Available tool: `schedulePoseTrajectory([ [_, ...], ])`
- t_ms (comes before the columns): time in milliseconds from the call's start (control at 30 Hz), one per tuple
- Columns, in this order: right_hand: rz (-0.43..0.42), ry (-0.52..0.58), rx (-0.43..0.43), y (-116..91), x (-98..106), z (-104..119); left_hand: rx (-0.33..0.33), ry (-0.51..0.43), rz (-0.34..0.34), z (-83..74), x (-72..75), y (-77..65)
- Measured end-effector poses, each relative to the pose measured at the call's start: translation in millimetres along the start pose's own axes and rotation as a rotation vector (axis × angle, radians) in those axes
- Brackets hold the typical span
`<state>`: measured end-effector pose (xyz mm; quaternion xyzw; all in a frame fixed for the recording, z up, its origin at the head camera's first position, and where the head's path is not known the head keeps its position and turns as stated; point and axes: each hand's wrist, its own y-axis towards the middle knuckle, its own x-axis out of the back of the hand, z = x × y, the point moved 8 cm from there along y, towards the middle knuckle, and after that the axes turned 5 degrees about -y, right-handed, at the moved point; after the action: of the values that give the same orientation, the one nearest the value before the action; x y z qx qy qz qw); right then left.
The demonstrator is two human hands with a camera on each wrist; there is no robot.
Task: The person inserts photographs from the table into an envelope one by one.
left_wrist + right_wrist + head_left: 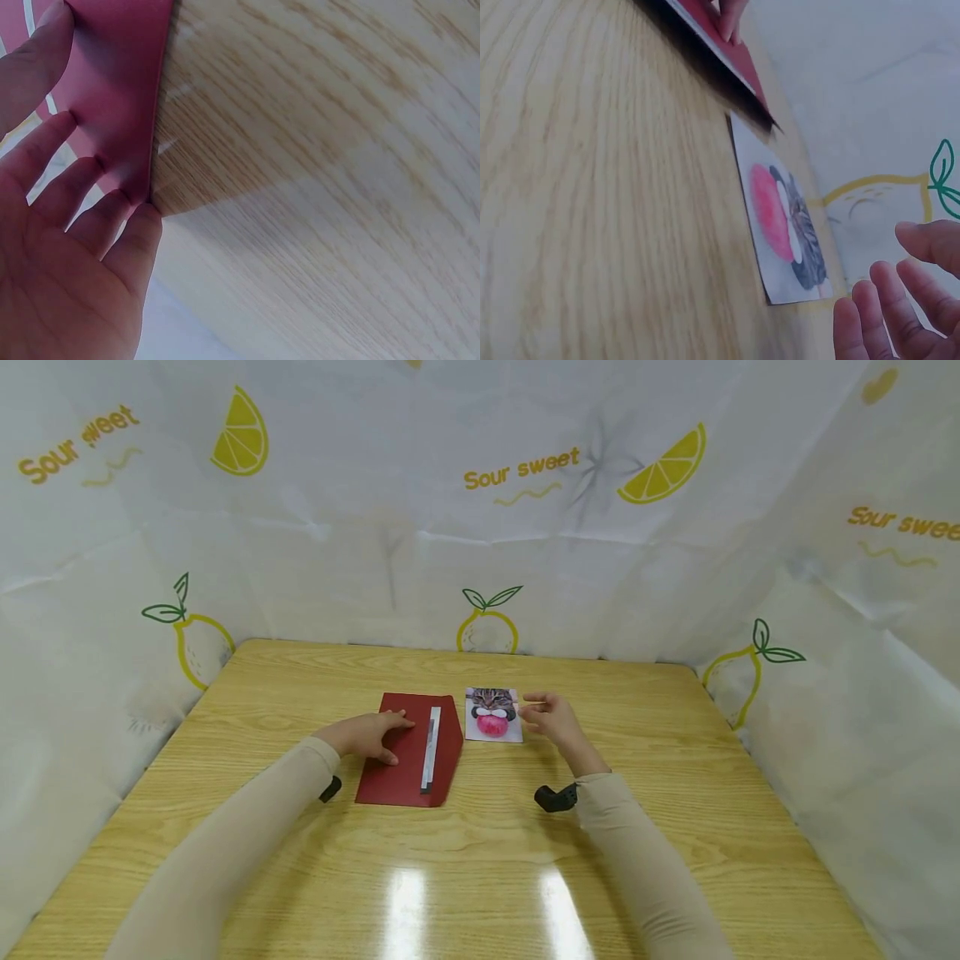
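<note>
A red envelope (393, 785) lies on the wooden table, its pointed flap (452, 747) spread toward the right. Along the flap runs a narrow white and grey strip (431, 747). My left hand (366, 735) rests on the envelope's left part with fingers and thumb spread; the left wrist view shows its fingertips touching the red paper (112, 67). Right of the envelope lies a small square card (492, 727) picturing a cat with a pink round shape. Beside the card's right edge is my right hand (555, 722), its fingers loosely bent and holding nothing.
The wooden table (480, 843) reaches back to a white curtain (345, 560) printed with lemons and words. Each wrist bears a black camera mount, the right one (557, 797) close above the tabletop.
</note>
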<state>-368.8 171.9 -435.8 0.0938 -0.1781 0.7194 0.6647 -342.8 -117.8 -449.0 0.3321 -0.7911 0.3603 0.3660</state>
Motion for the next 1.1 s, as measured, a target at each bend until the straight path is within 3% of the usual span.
schedulePoseTrajectory([
  [300, 0.016, -0.092, -0.127, 5.1, -9.3, -25.5, -0.004, 0.004, 0.000, 2.0, -0.9, 2.1],
  [667, -0.036, -0.164, -0.221, 9.6, -12.5, -31.3, 0.003, -0.002, 0.003, 1.3, -0.7, 0.5],
  [1100, -0.090, -0.350, -0.218, 11.1, -19.9, -22.8, -0.004, 0.000, -0.004, 0.7, 0.0, 0.3],
])
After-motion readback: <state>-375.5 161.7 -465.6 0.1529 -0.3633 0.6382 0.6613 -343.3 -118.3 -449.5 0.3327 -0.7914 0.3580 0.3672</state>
